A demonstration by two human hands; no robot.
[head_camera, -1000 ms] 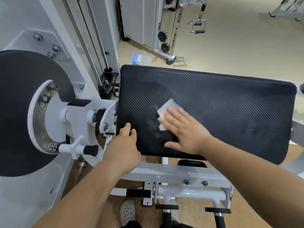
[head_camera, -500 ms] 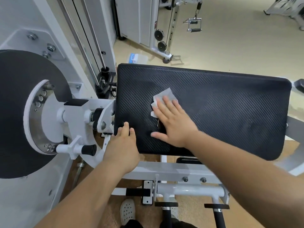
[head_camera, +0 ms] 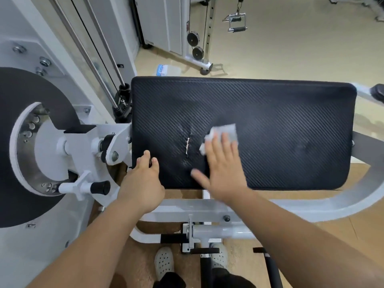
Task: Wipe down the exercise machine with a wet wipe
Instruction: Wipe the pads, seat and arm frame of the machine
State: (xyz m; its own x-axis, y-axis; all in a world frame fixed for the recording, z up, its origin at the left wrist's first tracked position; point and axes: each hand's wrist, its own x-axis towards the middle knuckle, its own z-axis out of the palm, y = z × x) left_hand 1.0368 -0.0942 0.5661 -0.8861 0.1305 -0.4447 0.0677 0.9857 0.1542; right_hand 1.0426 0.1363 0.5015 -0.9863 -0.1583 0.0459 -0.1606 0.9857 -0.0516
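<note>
The exercise machine's black ribbed pad fills the middle of the view, tilted toward me. My right hand lies flat on its lower middle, fingers straight, pressing a crumpled white wet wipe that sticks out beyond the fingertips. A small white tear in the pad shows just left of that hand. My left hand grips the pad's lower left corner, fingers curled over the edge.
A white frame with a black pivot disc and a knobbed pin stands at the left. Grey frame tubes run under the pad. A cable station and a wipes pack are on the floor behind. My shoes are below.
My right hand has slid the wipe to the right across the pad, uncovering the white tear. My left hand keeps its hold on the corner.
</note>
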